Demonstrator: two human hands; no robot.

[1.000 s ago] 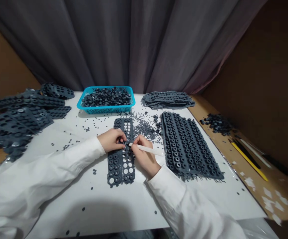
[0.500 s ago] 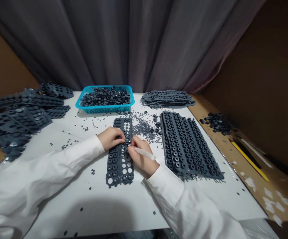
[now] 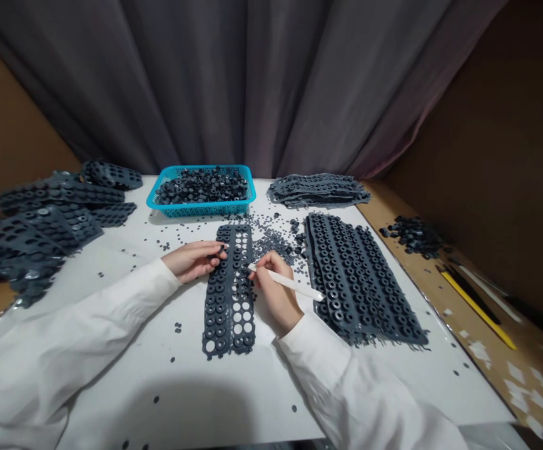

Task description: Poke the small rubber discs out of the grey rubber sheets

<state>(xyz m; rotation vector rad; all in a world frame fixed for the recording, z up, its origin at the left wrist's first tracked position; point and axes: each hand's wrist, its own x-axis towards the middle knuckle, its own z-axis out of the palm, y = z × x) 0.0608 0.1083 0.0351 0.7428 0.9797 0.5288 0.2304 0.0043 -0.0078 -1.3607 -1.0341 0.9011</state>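
Observation:
A dark grey rubber sheet (image 3: 228, 300) of ring-shaped parts lies upright in front of me, with rows of round open holes along its right side. My left hand (image 3: 191, 259) is at the sheet's upper left edge, its fingertips pinched on a small black rubber piece (image 3: 222, 250). In my right hand (image 3: 276, 287) is a white pen-shaped tool (image 3: 297, 286), held like a pencil. The tool's tip points at the middle of the sheet, over the right-hand columns; whether it touches is too small to tell.
A blue basket (image 3: 191, 210) full of small black parts stands at the back. Stacked sheets (image 3: 360, 281) lie right, flatter sheets (image 3: 318, 189) behind, and a heap of sheets (image 3: 41, 228) left. Loose discs (image 3: 274, 244) scatter the table; a yellow-handled tool (image 3: 478, 306) lies far right.
My left hand has moved back to the left from the sheet's middle with a small black piece. My right hand has shifted slightly right, and the white tool shows more fully.

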